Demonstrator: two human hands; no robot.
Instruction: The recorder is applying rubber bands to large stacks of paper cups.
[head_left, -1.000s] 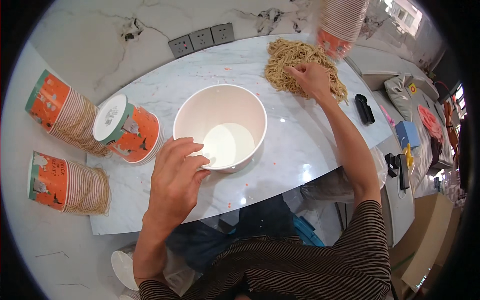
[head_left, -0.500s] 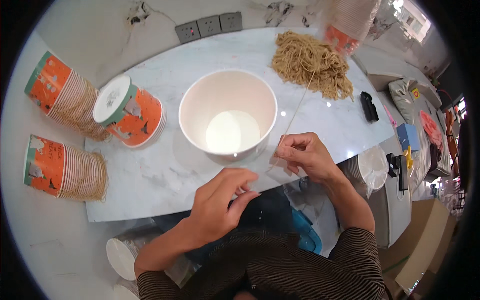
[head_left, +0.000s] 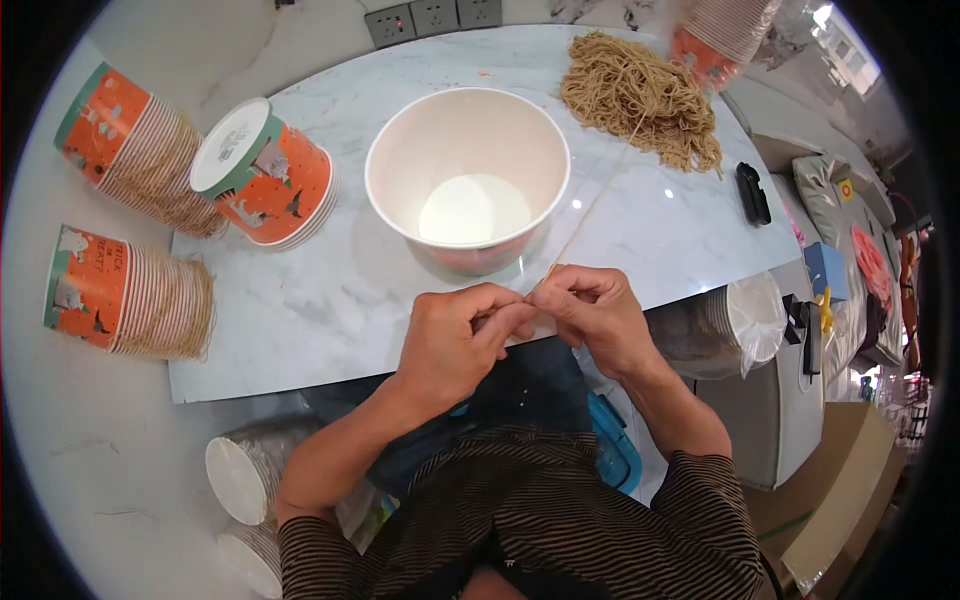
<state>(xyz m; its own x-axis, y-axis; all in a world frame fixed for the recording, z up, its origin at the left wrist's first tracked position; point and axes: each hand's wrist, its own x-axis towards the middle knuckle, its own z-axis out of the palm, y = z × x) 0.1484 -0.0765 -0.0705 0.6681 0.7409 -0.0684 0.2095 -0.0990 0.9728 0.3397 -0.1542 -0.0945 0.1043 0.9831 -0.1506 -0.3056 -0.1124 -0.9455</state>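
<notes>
My left hand (head_left: 455,340) and my right hand (head_left: 595,312) meet at the near edge of the marble table (head_left: 330,300), fingertips pinched together on the end of a thin tan string (head_left: 592,200). That string runs taut up and right to a tangled heap of tan string (head_left: 640,95) at the far side. A large white paper bowl (head_left: 467,175) stands upright just beyond my hands, with nothing in it.
Three stacks of orange paper cups (head_left: 265,180) lie on their sides at the left. Wall sockets (head_left: 435,17) sit at the back. A black object (head_left: 752,192) lies at the right edge. Bagged white lids (head_left: 745,320) and cardboard boxes (head_left: 850,490) are on the right.
My right hand left the heap of string and drew one strand toward me. My left hand came off the bowl's rim and joined it at the table's near edge.
</notes>
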